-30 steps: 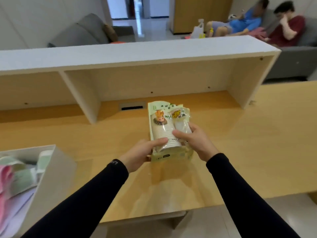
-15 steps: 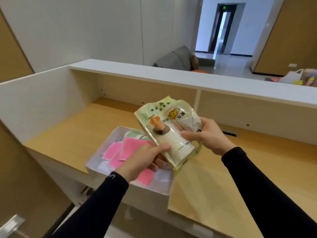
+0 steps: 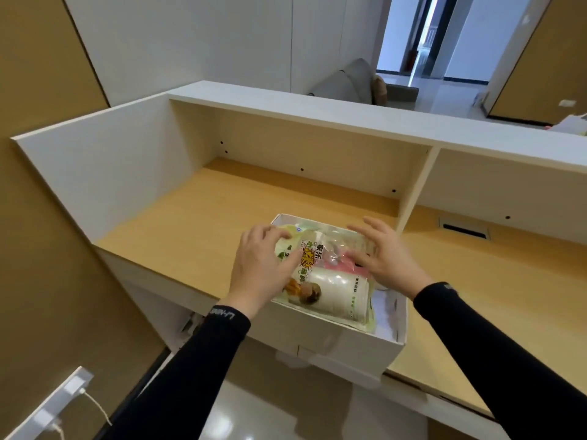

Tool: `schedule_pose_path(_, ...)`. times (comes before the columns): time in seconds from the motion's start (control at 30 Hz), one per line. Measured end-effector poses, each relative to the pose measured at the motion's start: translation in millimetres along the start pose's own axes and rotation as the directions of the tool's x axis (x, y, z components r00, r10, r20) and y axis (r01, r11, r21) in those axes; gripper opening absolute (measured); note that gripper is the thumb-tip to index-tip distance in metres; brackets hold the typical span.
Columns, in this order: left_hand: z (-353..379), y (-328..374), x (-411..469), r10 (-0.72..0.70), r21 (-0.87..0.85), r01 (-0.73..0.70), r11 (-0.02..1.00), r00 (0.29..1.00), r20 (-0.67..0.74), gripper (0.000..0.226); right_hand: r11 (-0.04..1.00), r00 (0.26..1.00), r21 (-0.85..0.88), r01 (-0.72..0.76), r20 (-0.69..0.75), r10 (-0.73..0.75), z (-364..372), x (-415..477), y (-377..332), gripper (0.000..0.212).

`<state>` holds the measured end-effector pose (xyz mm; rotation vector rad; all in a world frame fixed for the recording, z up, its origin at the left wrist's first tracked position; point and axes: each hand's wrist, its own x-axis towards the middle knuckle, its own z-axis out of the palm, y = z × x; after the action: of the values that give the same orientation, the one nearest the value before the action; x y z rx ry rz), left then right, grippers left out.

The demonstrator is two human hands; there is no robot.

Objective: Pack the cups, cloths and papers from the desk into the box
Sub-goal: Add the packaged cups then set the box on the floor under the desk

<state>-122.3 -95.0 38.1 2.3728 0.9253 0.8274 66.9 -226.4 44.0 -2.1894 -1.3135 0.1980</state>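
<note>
A plastic pack of white paper cups (image 3: 333, 296) lies on its side in the white box (image 3: 349, 342), which stands at the desk's front edge. My left hand (image 3: 260, 268) rests on the pack's left end, with thumb and fingers closed over its green edge. My right hand (image 3: 387, 255) hovers at the pack's far right end, its fingers spread and just touching the clear plastic. A pink cloth (image 3: 340, 266) shows under the pack. The rest of the box's contents are hidden.
The wooden desk (image 3: 190, 223) has a white side wall on the left and a white shelf (image 3: 317, 112) above it. A divider panel (image 3: 416, 192) stands just behind the box. A cable slot (image 3: 463, 231) is set into the desk at the right.
The pack of cups went from held in the air above the box down into the box. My right hand has let go and spread its fingers. The view has turned left.
</note>
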Motion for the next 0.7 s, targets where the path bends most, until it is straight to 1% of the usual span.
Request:
schedule_pose_path(0.03,5,-5,7,0.058,0.080,-0.064,0.995,0.996,0.075,0.045,0.999,1.000,-0.038,-0.004,-0.002,0.004,7,-1,2,0.054)
schedule_pose_path(0.07,12,-9,13,0.079,0.159,-0.111,0.981,0.978,0.193,0.059,0.998,1.000,-0.062,-0.022,0.014,0.023,14,-3,4,0.048)
schedule_pose_path(0.1,19,-12,17,0.081,0.213,-0.152,0.965,0.948,0.309,0.067,0.996,0.998,-0.075,-0.046,0.040,0.050,20,-4,9,0.045)
schedule_pose_path(0.13,27,-14,20,0.073,0.228,-0.180,0.957,0.909,0.409,0.069,0.995,0.994,-0.071,-0.075,0.076,0.081,26,-4,15,0.045)
schedule_pose_path(0.17,35,-18,20,0.058,0.221,-0.190,0.957,0.866,0.496,0.067,0.993,0.988,-0.046,-0.106,0.111,0.110,30,-5,20,0.045)
schedule_pose_path(0.23,51,-24,17,0.014,0.256,-0.224,0.940,0.778,0.628,0.059,0.988,0.972,0.011,-0.155,0.178,0.151,38,-5,31,0.046)
schedule_pose_path(0.27,57,-27,16,-0.027,0.293,-0.228,0.928,0.744,0.667,0.060,0.987,0.968,0.008,-0.160,0.196,0.155,43,-4,35,0.047)
schedule_pose_path(0.37,65,-32,21,-0.157,0.347,-0.155,0.925,0.674,0.722,0.061,0.990,0.973,-0.066,-0.127,0.187,0.137,55,2,46,0.049)
schedule_pose_path(0.47,68,-31,38,-0.206,0.369,-0.172,0.913,0.586,0.784,0.061,0.987,0.975,-0.107,-0.120,0.176,0.138,61,11,49,0.053)
schedule_pose_path(0.53,69,-27,47,-0.226,0.370,-0.168,0.914,0.548,0.806,0.061,0.984,0.973,-0.134,-0.120,0.179,0.143,62,16,51,0.054)
schedule_pose_path(0.57,69,-25,51,-0.227,0.364,-0.156,0.918,0.545,0.807,0.061,0.983,0.972,-0.135,-0.120,0.184,0.144,61,18,51,0.055)
schedule_pose_path(0.6,66,-24,54,-0.225,0.357,-0.138,0.924,0.559,0.798,0.062,0.985,0.971,-0.123,-0.119,0.194,0.141,58,18,50,0.057)
schedule_pose_path(0.63,63,-23,57,-0.220,0.350,-0.113,0.930,0.592,0.775,0.062,0.989,0.967,-0.088,-0.119,0.217,0.135,54,18,50,0.060)
schedule_pose_path(0.67,58,-21,61,-0.207,0.342,-0.089,0.935,0.647,0.734,0.061,0.991,0.960,-0.018,-0.129,0.249,0.129,47,18,50,0.066)
schedule_pose_path(0.7,53,-20,66,-0.181,0.328,-0.071,0.942,0.717,0.673,0.059,0.984,0.953,0.086,-0.158,0.276,0.129,38,17,49,0.073)
